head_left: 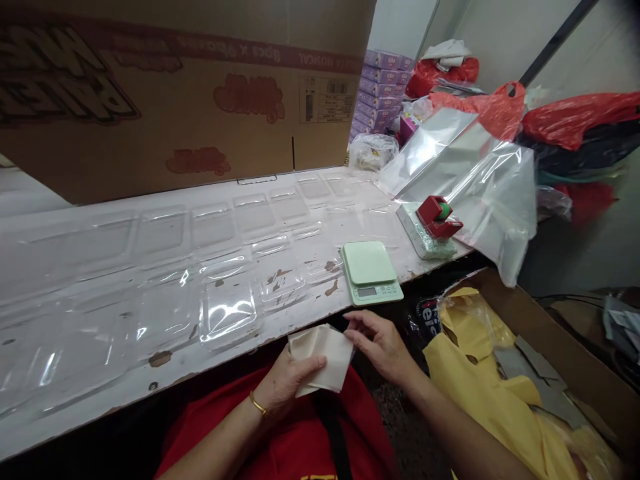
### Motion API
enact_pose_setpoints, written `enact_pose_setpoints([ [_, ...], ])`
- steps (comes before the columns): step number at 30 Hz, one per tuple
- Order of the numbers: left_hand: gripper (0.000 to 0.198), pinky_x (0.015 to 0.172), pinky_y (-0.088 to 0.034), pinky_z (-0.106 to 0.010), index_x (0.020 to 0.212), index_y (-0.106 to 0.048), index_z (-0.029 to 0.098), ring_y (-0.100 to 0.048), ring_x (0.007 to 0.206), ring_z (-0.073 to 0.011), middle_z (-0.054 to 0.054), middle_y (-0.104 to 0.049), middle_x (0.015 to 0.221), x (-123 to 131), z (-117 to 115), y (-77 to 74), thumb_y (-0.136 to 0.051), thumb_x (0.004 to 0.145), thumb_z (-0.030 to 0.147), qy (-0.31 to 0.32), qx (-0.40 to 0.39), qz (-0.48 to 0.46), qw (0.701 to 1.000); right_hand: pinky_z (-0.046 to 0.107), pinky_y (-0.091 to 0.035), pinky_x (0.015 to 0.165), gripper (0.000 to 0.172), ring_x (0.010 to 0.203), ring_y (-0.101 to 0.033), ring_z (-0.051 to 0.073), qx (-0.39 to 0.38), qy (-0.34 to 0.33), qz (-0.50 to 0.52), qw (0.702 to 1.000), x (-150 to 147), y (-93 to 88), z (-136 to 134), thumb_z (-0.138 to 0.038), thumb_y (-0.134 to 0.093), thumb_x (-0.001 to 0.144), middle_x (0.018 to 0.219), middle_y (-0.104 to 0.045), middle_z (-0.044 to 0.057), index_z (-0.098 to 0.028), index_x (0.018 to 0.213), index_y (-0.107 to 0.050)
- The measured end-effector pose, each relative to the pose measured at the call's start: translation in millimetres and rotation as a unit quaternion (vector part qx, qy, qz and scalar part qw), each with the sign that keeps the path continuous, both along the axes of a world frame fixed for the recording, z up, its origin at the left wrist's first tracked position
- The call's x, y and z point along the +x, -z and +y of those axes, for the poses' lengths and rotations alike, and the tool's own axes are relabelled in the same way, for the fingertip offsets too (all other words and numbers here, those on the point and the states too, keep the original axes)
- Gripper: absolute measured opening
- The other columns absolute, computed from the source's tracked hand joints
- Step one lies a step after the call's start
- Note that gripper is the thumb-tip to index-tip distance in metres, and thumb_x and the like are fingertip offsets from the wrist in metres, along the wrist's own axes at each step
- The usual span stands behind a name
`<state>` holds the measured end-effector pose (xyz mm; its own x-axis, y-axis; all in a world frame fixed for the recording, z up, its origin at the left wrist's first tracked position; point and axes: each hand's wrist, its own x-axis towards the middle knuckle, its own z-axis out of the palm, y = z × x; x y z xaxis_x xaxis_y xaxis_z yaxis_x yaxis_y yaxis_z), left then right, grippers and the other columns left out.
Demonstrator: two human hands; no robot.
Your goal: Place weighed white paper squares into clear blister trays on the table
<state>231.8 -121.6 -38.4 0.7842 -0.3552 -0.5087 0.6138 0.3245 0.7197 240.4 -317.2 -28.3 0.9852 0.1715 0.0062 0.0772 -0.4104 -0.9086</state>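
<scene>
One camera only, worn on the person's head, looked forward and steeply down across the white table (100, 373), close enough that its near edge ran along the lower frame. It faced a cardboard box (175, 100) standing at the far side (no second view existed to share any part of the scene).

A pale green scale (371, 272) sits near the table's (75, 400) edge, a red tape dispenser (438, 217) beyond it.
</scene>
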Motion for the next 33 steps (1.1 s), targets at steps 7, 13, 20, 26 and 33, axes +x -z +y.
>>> enact_pose_setpoints([
  [7,0.059,0.066,-0.049,-0.030,0.111,-0.056,0.013,-0.063,0.070,-0.0194,-0.012,-0.068,0.094,0,2,1.7,-0.075,0.055,0.020,-0.015,-0.006,0.046,0.999,0.035,-0.037,0.078,0.024,0.089,-0.049,0.023,-0.442,0.071,-0.167,0.879,12,20.1,-64,-0.024,-0.053,0.081,0.094,-0.058,0.008,-0.019,0.104,-0.057],
  [13,0.052,0.066,-0.049,-0.031,0.103,-0.060,0.010,-0.063,0.071,-0.0208,-0.011,-0.070,0.084,-1,4,7.4,-0.075,0.054,0.021,-0.011,0.009,0.058,0.998,0.036,-0.031,0.087,0.031,0.098,-0.045,0.023,-0.532,0.090,-0.197,0.819,23,38.5,-78,-0.023,-0.052,0.082,0.103,-0.056,0.009,-0.016,0.113,-0.052],
  [20,0.048,0.065,-0.049,-0.033,0.100,-0.060,0.012,-0.063,0.068,-0.0219,-0.009,-0.069,0.079,0,6,10.8,-0.074,0.055,0.021,-0.011,0.013,0.066,0.998,0.036,-0.030,0.088,0.032,0.098,-0.044,0.023,-0.554,0.056,-0.227,0.799,35,44.4,-80,-0.023,-0.050,0.083,0.102,-0.058,0.008,-0.015,0.114,-0.052],
  [26,0.052,0.066,-0.049,-0.033,0.104,-0.059,0.011,-0.063,0.070,-0.0224,-0.010,-0.069,0.079,0,2,7.8,-0.074,0.055,0.020,-0.008,0.014,0.070,0.997,0.037,-0.030,0.085,0.028,0.096,-0.046,0.022,-0.581,0.016,-0.235,0.779,40,45.1,-83,-0.014,-0.044,0.085,0.095,-0.060,0.008,-0.015,0.110,-0.054],
  [33,0.053,0.069,-0.048,-0.032,0.107,-0.057,0.013,-0.062,0.073,-0.0207,-0.009,-0.068,0.085,0,1,6.9,-0.074,0.056,0.021,-0.006,0.005,0.037,0.999,0.038,-0.036,0.085,0.040,0.101,-0.048,0.024,-0.289,0.048,-0.137,0.946,24,23.7,-65,-0.030,-0.054,0.081,0.112,-0.055,0.011,-0.018,0.119,-0.049],
])
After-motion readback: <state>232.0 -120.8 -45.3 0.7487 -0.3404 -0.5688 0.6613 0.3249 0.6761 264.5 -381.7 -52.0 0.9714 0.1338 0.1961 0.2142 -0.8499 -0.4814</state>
